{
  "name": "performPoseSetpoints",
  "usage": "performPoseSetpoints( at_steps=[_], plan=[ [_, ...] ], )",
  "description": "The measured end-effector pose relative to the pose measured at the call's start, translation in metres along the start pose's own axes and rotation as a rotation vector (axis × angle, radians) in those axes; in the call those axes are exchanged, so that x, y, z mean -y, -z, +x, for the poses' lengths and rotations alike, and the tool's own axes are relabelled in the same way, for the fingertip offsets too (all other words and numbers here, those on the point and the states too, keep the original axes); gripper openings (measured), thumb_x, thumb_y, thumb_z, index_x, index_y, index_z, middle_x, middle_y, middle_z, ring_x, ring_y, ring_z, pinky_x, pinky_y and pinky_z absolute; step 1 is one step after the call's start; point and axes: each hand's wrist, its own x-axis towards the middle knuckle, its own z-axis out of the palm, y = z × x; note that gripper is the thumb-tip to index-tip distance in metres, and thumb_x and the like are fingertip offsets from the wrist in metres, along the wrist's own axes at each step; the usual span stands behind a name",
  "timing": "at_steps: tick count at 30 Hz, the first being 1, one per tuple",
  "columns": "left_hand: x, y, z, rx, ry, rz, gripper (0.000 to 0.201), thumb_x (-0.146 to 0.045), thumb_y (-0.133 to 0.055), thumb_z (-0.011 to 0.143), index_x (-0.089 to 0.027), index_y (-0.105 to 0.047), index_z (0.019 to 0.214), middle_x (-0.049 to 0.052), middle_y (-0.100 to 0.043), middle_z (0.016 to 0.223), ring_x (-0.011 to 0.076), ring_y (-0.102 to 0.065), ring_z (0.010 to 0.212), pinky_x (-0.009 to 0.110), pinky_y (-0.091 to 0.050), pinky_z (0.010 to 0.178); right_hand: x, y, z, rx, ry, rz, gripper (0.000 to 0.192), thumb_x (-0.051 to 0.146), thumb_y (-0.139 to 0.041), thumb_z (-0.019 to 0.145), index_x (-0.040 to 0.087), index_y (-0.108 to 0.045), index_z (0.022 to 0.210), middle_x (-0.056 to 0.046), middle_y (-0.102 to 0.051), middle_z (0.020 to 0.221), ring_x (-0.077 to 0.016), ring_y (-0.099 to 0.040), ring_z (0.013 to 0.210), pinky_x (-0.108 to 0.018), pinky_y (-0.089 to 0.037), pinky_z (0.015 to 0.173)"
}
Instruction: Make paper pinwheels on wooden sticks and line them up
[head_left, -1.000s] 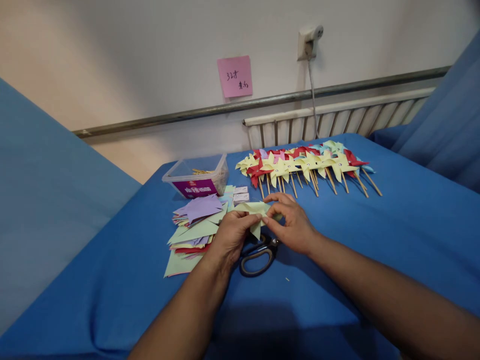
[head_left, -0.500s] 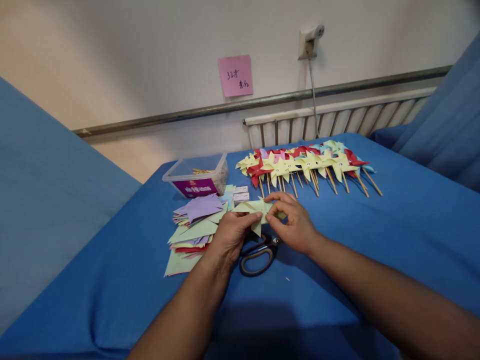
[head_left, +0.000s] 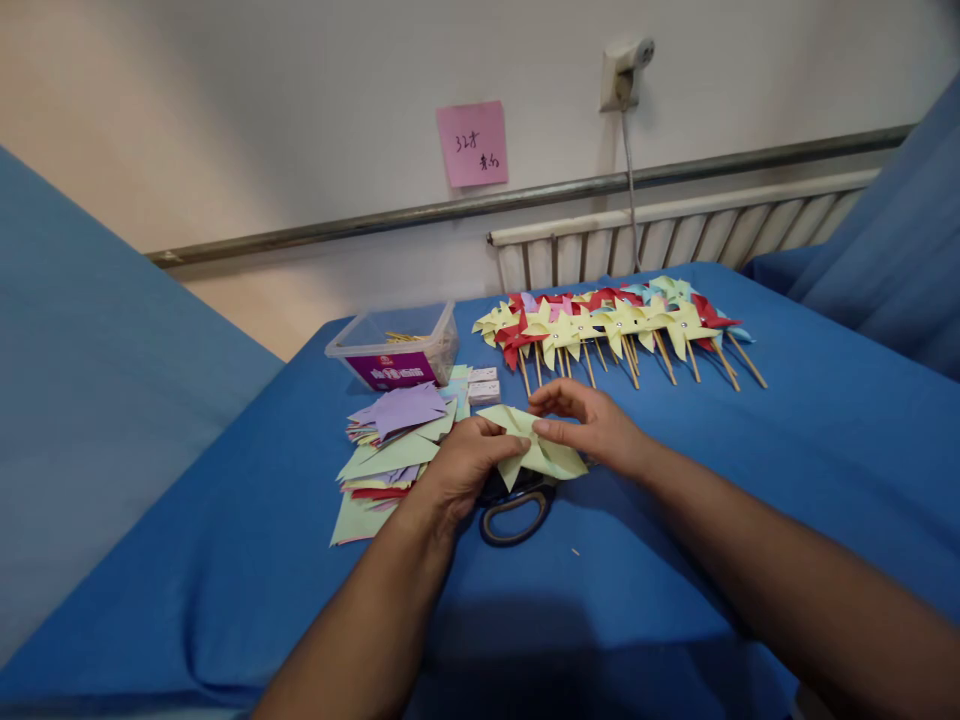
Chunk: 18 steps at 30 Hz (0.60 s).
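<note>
A pale green paper pinwheel (head_left: 551, 457), with its blades partly folded toward the middle, is held over the table. My left hand (head_left: 471, 460) grips it from the left, thumb pressed near its centre. At its far right edge, my right hand (head_left: 589, 425) has thumb and fingers apart, the thumb tip at the paper. Beneath the pinwheel lie dark-handled scissors (head_left: 516, 520), their blades hidden. Beside my left hand is a stack of cut paper sheets (head_left: 390, 460) in purple, green, red and other colours.
Behind the stack stands a clear plastic box (head_left: 394, 345) holding thin sticks. Small white boxes (head_left: 484, 388) sit near it. Several finished pinwheels on sticks (head_left: 619, 320) lie along the back of the blue-covered table (head_left: 675, 560). A radiator (head_left: 675, 240) is behind.
The right fingers, pinched at a blade before, have spread apart. The pinwheel's right side has swung lower and toward me, covering more of the scissors.
</note>
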Motion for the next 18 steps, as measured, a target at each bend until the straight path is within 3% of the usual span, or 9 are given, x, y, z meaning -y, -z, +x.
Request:
performPoseSetpoints(
  at_steps=[4, 11, 15, 18],
  plan=[
    [-0.001, 0.003, -0.002, 0.049, -0.004, 0.143, 0.016, -0.017, -0.072, 0.057, -0.010, -0.072, 0.071, 0.007, -0.067, 0.066, 0.0136, -0.056, 0.053, 0.024, -0.039, 0.052, 0.006, 0.007, 0.000, 0.223, -0.101, 0.061, 0.032, 0.030, -0.072, 0.072, 0.019, -0.060, 0.100, -0.003, -0.066, 0.090, -0.0166, -0.063, 0.084, -0.033, -0.051, 0.076],
    [-0.003, 0.006, -0.005, 0.092, -0.053, 0.306, 0.014, -0.018, -0.071, 0.058, -0.011, -0.070, 0.071, 0.004, -0.064, 0.065, 0.0119, -0.052, 0.055, 0.023, -0.035, 0.053, 0.006, 0.004, 0.000, 0.309, -0.172, 0.127, 0.028, 0.023, -0.073, 0.068, 0.019, -0.060, 0.093, 0.005, -0.061, 0.068, -0.0103, -0.055, 0.060, -0.023, -0.045, 0.057],
    [-0.002, 0.005, -0.004, 0.054, -0.075, 0.296, 0.012, -0.016, -0.070, 0.058, -0.012, -0.069, 0.069, 0.002, -0.063, 0.065, 0.0108, -0.051, 0.055, 0.023, -0.036, 0.054, -0.003, 0.000, 0.002, 0.264, -0.196, 0.189, 0.027, 0.024, -0.074, 0.067, 0.018, -0.061, 0.089, 0.004, -0.062, 0.068, -0.0104, -0.056, 0.058, -0.023, -0.044, 0.055],
    [0.000, 0.002, 0.000, -0.066, -0.091, 0.186, 0.014, -0.019, -0.074, 0.059, -0.013, -0.063, 0.066, 0.000, -0.059, 0.060, 0.0095, -0.050, 0.052, 0.022, -0.037, 0.053, -0.011, -0.010, 0.003, 0.057, -0.175, 0.266, 0.033, 0.027, -0.077, 0.064, 0.018, -0.059, 0.091, 0.002, -0.066, 0.072, -0.0122, -0.060, 0.060, -0.025, -0.047, 0.056]
  ],
)
